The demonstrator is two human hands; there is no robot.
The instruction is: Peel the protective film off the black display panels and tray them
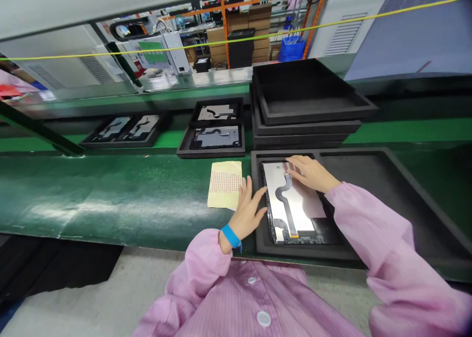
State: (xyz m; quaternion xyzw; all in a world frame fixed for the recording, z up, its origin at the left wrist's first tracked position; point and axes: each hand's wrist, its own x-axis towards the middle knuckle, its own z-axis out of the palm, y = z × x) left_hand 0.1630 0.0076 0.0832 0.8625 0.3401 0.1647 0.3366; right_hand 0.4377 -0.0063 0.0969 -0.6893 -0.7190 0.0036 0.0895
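A silver panel (295, 207) with a black flex cable lies in the left bay of a black foam tray (368, 180) in front of me. My right hand (311, 172) rests on the panel's far end, fingers stretched flat and pressing near the cable's top. My left hand (249, 207) lies open on the tray's left rim, fingertips touching the panel's left edge. A blue band circles my left wrist. Just left of that hand lies a yellow sheet (225, 183) printed with rows of small red dots.
A stack of black foam trays (306, 106) stands behind my tray. Two more trays (216, 130) (127, 129) holding similar panels sit on the green conveyor belt (92, 194) further back. Shelving and boxes fill the far background.
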